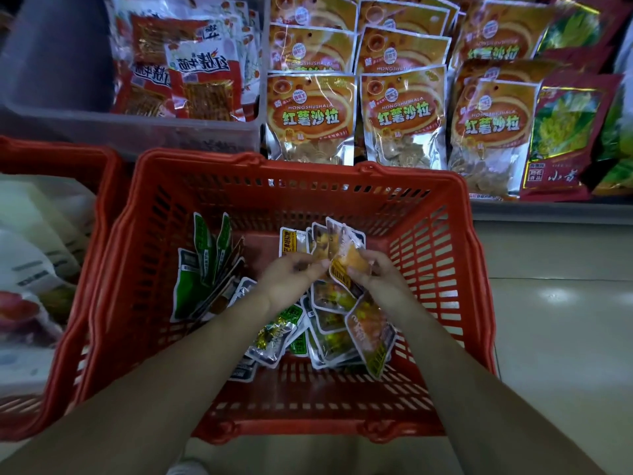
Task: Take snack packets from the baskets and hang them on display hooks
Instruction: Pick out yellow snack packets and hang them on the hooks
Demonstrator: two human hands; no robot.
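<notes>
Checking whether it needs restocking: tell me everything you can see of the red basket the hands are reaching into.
The red basket looks plastic. It is rectangular, with slotted walls and floor, a thick rim and handle mounts mid-rim near and far. It stands upright on the pale floor before the shelf, close beside a second red basket on its left. Loose snack packets cover part of its floor; green ones lean at left. The left hand and right hand reach inside, pinching a small bunch of them.

Cropped at nine o'clock, second red basket (58,156) holding blurred white bags (34,262); print on packets (334,245) too small to read.
</notes>
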